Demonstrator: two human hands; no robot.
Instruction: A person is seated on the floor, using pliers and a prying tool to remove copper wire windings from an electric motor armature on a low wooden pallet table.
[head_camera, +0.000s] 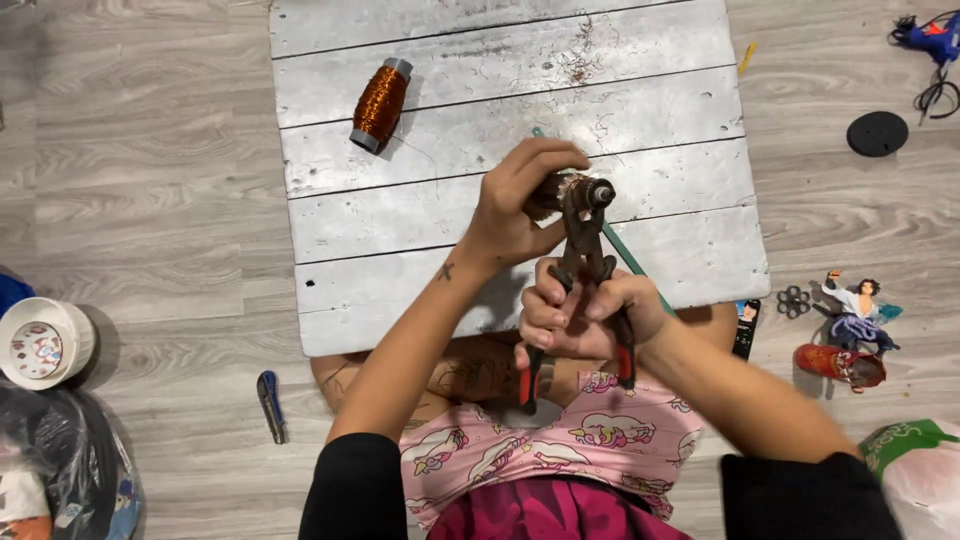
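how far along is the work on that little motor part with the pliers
Done: unclear; loose wire scraps lie on the white board. In hand: the left hand holds a small wound motor part while the right hand squeezes pliers onto its end. Left: the copper wire spool lies untouched on the board.
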